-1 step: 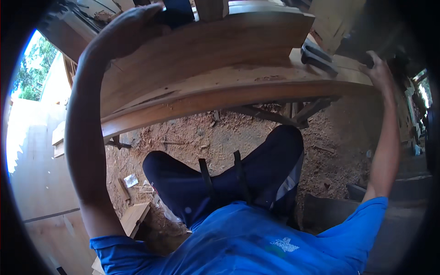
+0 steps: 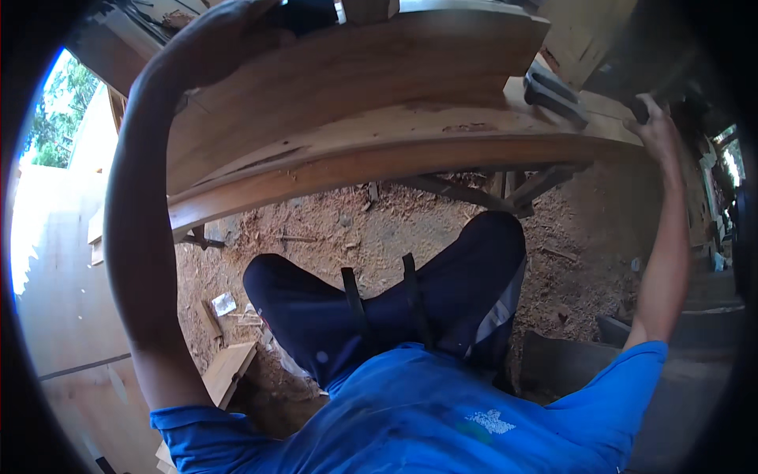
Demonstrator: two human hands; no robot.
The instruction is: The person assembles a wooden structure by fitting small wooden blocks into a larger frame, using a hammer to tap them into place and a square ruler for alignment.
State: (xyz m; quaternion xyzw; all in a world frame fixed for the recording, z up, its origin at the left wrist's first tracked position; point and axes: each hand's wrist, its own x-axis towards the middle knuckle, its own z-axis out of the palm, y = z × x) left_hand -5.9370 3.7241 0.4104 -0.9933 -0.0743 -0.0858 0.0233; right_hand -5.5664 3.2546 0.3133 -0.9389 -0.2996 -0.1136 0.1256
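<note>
A seated woodworker's left hand point(image 2: 217, 39) lies spread flat on a long curved plank point(image 2: 355, 118) at twelve o'clock. The right hand point(image 2: 651, 126), at two o'clock, curls around a dark handle point(image 2: 638, 109) at the plank's end. An uneven push could likely slide the plank off its dark metal trestle point(image 2: 474, 189) onto the knees.

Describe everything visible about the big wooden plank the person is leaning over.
The wooden plank is a long, thick, pale brown board spanning the frame from lower left to upper right, bowed by the lens. Its near edge is rough and splintered, with a reddish knot patch on top. A second, shorter board lies on it. The left hand rests on that stack at the top left; the right hand grips near the plank's right end, beside a dark clamp-like tool. Dark supports hold it above sawdust-covered ground.
</note>
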